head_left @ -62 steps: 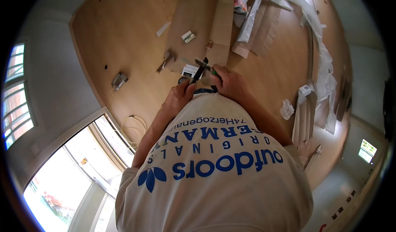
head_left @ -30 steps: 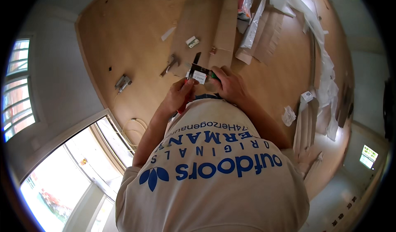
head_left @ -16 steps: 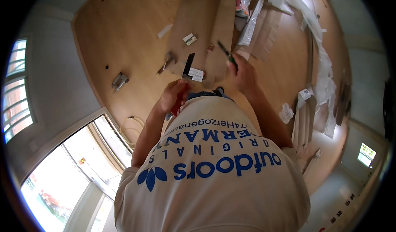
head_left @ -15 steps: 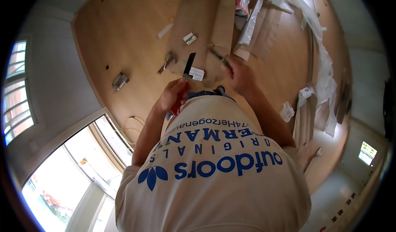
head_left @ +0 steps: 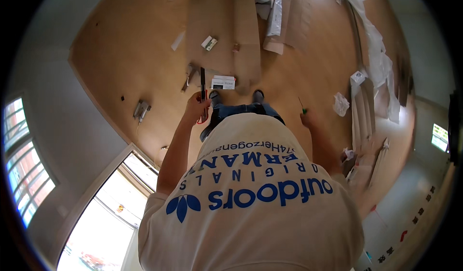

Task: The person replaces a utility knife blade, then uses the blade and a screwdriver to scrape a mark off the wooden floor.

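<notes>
My left hand (head_left: 195, 108) is closed around the red handle of what looks like a utility knife (head_left: 203, 80), its dark blade pointing away from me. Out to the right, my right hand (head_left: 307, 119) grips a small green-handled screwdriver (head_left: 304, 110) with a thin shaft. Both hands are at the sides of my body and well apart. On the floor just beyond the knife lies a hammer (head_left: 187, 80). A white box (head_left: 223, 82) rests beside it, in front of my feet.
A brown cardboard sheet (head_left: 212, 15) covers floor ahead, with a small box (head_left: 209, 43) on it. A corded power tool (head_left: 142, 110) lies left. Long wrapped strips (head_left: 276, 15) lie ahead; plastic film (head_left: 378, 54) and cardboard strips (head_left: 362, 112) spread right. A glass door (head_left: 103, 223) stands at lower left.
My right hand has swung back and to the right with the screwdriver, away from the front of my body. My left hand has shifted slightly left, and the blade now stands more upright in view.
</notes>
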Demonstrator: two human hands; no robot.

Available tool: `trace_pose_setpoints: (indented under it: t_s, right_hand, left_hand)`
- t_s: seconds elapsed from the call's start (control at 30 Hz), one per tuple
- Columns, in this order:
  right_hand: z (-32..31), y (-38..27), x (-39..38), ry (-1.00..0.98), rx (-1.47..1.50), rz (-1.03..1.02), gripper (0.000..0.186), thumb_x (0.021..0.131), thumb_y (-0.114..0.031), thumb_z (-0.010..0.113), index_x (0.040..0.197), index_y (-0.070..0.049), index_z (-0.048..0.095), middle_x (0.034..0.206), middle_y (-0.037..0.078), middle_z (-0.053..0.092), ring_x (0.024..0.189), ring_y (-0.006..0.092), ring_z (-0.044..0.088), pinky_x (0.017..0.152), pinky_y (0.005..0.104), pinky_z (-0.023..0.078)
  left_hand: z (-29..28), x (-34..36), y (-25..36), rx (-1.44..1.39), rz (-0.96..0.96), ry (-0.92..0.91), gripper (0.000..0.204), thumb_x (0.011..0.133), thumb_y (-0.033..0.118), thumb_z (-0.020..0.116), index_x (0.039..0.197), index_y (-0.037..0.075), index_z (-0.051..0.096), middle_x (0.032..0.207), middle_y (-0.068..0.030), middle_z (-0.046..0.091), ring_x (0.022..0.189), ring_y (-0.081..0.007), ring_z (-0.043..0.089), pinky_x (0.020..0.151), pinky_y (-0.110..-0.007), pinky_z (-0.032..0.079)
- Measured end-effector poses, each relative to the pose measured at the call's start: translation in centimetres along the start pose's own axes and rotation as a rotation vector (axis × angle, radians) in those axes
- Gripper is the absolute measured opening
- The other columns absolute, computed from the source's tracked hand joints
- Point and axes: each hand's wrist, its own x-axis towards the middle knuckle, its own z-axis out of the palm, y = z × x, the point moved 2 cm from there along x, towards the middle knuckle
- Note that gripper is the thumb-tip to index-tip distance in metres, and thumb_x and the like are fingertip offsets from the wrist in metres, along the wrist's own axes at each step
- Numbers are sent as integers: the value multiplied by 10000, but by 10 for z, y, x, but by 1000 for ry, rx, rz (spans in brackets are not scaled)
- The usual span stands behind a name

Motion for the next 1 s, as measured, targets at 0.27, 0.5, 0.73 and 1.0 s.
trace_pose_setpoints:
  t_s: [0.27,0.5,0.73,1.0]
  right_hand:
    - [143,171,-121,-75,631,668,357,1031,-284,599,1302,-55,569,784,130,663,555,252,642,483,408,514]
    - [133,164,-120,-7,974,614,269,996,-204,590,1175,-10,537,681,93,602,484,216,602,442,376,490]
    - [90,233,-55,17,922,574,382,1017,-340,627,1194,-5,573,777,129,689,588,241,697,515,387,558]
    - [57,435,30,98,484,520,416,1043,-412,592,1085,1,620,753,140,699,590,273,707,559,410,572]
  left_hand:
    - [64,115,-31,-168,-177,-107,322,1048,296,667,1242,44,616,911,-75,699,746,-171,703,677,-309,573]
    - [101,166,-50,93,-367,26,512,991,557,662,1263,125,630,1038,-42,669,917,-181,651,849,-417,498]
    - [108,157,-76,557,-247,52,549,965,277,718,1387,-45,579,1103,-200,718,863,-227,721,744,-341,582]
    - [302,125,-81,416,-218,-144,415,969,229,706,1305,-13,670,1016,-119,740,919,-193,703,806,-339,569]
